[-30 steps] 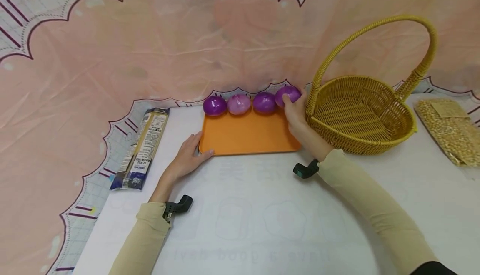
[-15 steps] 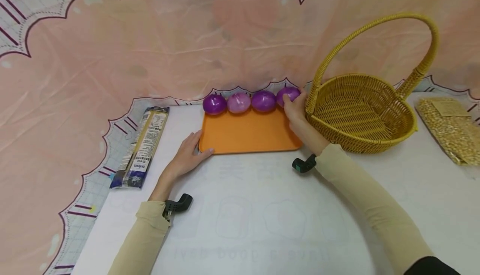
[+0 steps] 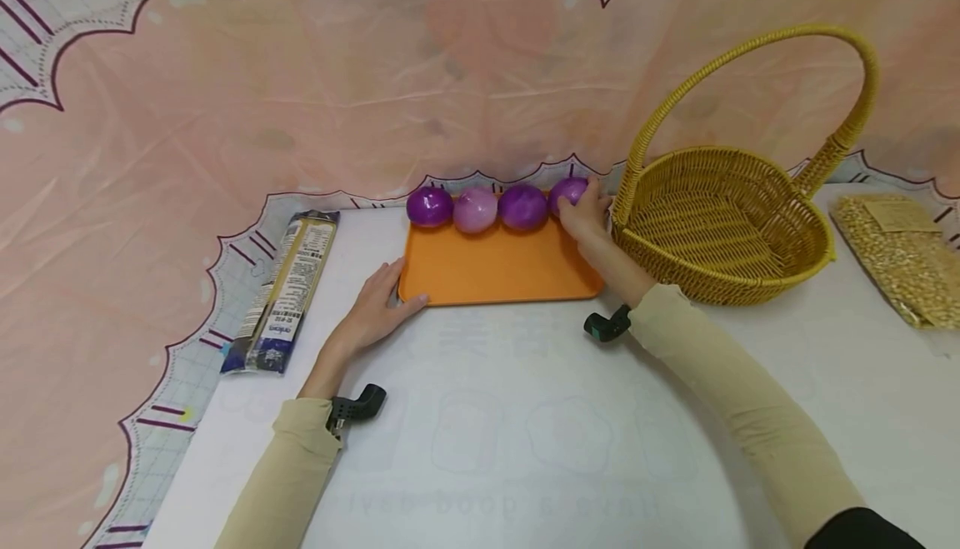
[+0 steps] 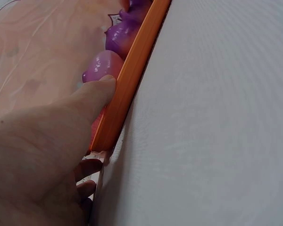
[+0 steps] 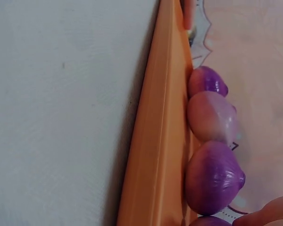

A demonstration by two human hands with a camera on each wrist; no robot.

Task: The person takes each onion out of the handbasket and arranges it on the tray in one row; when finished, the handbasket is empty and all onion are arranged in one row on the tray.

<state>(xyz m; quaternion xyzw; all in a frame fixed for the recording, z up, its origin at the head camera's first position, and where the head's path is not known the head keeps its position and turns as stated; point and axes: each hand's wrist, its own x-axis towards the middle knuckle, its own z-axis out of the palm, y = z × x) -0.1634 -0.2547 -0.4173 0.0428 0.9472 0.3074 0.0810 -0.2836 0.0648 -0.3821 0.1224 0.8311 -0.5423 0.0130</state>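
Several purple onions stand in a row along the back of an orange tray (image 3: 498, 270): a dark one (image 3: 430, 207) at the left, a paler one (image 3: 475, 209), then another dark one (image 3: 522, 206). My right hand (image 3: 587, 214) grips the rightmost onion (image 3: 567, 191), its thumb at the front and its fingers on the right side, partly covering it. At the tray's front left corner rests my left hand (image 3: 373, 307), fingers extended along the left side. In the left wrist view the thumb (image 4: 96, 92) lies on the tray's rim.
A yellow wicker basket (image 3: 727, 282) with a tall handle stands right of the tray, close to my right hand. Farther right lies a bag of yellow kernels (image 3: 892, 249). A long printed packet (image 3: 285, 295) lies left of the tray on the white table (image 3: 487, 449).
My right hand has shifted the rightmost onion slightly left, and the two onions beside it have moved a little left too. The left hand has stayed at the tray's corner.
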